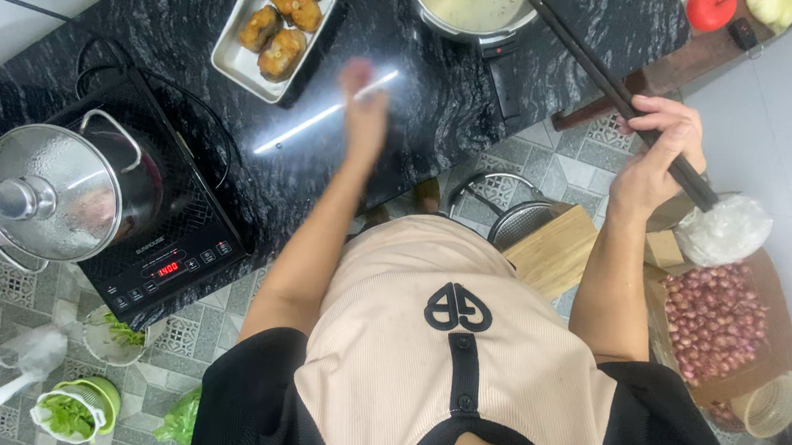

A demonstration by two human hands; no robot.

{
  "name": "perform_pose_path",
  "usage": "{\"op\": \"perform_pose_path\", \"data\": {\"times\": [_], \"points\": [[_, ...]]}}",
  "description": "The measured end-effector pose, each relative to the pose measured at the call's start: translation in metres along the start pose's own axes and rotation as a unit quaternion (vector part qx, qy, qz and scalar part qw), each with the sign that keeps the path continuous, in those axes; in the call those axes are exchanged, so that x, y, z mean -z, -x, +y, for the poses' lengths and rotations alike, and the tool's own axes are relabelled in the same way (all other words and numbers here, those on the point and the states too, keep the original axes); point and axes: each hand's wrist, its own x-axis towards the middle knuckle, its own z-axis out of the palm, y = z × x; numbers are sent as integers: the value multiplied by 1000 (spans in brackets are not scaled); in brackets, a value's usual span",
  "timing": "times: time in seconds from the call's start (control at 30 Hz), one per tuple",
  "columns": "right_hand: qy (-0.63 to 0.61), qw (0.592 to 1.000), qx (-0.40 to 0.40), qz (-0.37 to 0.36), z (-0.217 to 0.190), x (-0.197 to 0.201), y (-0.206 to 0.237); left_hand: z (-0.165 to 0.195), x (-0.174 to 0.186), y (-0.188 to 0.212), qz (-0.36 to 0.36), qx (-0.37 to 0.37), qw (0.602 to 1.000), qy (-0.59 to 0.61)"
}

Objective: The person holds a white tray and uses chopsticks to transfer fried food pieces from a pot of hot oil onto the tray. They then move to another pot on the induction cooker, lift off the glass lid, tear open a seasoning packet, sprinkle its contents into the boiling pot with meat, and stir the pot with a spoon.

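From the head camera, the right hand is closed around a pair of long dark chopsticks, gripping them toward their near end. Their long axis slants up and left from the hand, the far tips reaching over the rim of a steel pot of pale liquid at the far edge of the black counter.

The left hand stretches out over the counter, motion-blurred, so I cannot tell whether its fingers are spread or closed; it holds nothing that shows. Just beyond it and to the left lies a white tray of fried pieces, nearer to this hand than to the right.

Far left, a lidded pot sits on an induction cooker.
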Motion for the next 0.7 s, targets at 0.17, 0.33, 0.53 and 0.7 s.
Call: {"op": "perform_pose_path", "data": {"times": [0.17,0.33,0.53,0.7], "points": [[-104,992,-39,53,-2,0,7,11,-95,17,-278,302,905,111],[-134,987,-41,79,-9,3,19,23,-138,1,-274,363,876,161],[-134,982,-70,113,-12,19,37,15,-166,4,-183,312,894,266],[-140,976,-88,139,4,34,44,-2,-169,29,-210,320,895,228]]}}
